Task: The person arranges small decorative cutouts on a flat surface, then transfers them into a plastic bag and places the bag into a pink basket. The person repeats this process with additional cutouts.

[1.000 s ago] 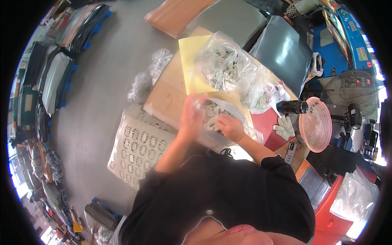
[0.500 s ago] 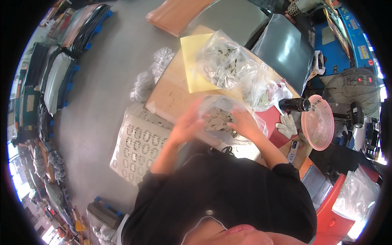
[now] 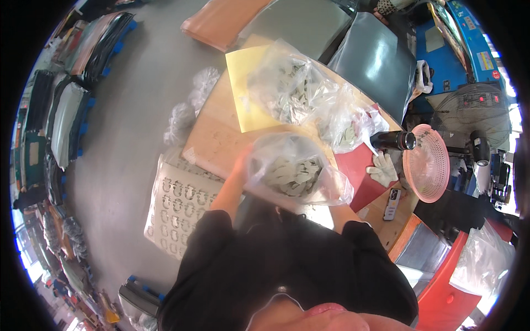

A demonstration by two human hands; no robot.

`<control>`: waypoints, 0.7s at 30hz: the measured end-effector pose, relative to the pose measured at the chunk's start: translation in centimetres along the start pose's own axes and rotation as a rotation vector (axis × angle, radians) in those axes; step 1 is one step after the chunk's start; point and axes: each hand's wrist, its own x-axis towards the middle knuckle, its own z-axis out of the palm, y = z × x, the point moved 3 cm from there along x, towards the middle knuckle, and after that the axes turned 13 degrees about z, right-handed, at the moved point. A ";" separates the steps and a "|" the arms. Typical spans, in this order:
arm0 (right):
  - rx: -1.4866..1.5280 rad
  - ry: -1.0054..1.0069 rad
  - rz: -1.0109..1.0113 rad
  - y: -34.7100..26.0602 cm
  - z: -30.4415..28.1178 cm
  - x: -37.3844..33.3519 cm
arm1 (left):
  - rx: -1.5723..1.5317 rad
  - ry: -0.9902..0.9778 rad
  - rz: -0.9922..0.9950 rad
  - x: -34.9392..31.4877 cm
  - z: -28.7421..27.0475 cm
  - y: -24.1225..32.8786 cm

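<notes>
A clear plastic bag (image 3: pixel 259 160) with several small grey-green cut pieces (image 3: pixel 295 175) inside is in front of my chest, over the near part of the table. My left hand (image 3: pixel 241 164) holds the bag at its left side, its fingers partly behind the plastic and blurred. My right forearm (image 3: pixel 343 214) runs up under the bag's right end, which hides that hand and its fingers. Just beyond lies a larger clear bag (image 3: pixel 265 83) of similar pieces, partly over a yellow sheet (image 3: pixel 243 94). Another crumpled bag (image 3: pixel 345 124) lies to its right.
Right of the bags are a black bottle (image 3: pixel 392 140), a pale glove (image 3: pixel 382 170), a phone (image 3: pixel 392 204) and a pink basket (image 3: pixel 426 165). A fan (image 3: pixel 469 116) stands beyond. Punched sheets (image 3: pixel 179 207) lie left of the table (image 3: pixel 212 132); a red chair (image 3: pixel 447 292) stands at right.
The near bag has come up and spread out over my right hand, its pieces showing larger. My hands have moved from above its mouth to its sides. The view has shifted slightly.
</notes>
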 end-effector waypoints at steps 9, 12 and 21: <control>0.477 -0.020 0.191 -4.6 3.7 -1.3 | 0.193 0.219 0.125 -8.2 5.6 1.6; 0.393 -0.086 0.199 -4.6 3.2 -1.6 | 0.278 0.161 0.338 -8.9 5.1 2.7; -0.110 0.083 0.397 0.2 0.9 -0.2 | -0.058 0.289 0.017 -3.9 -1.6 -1.4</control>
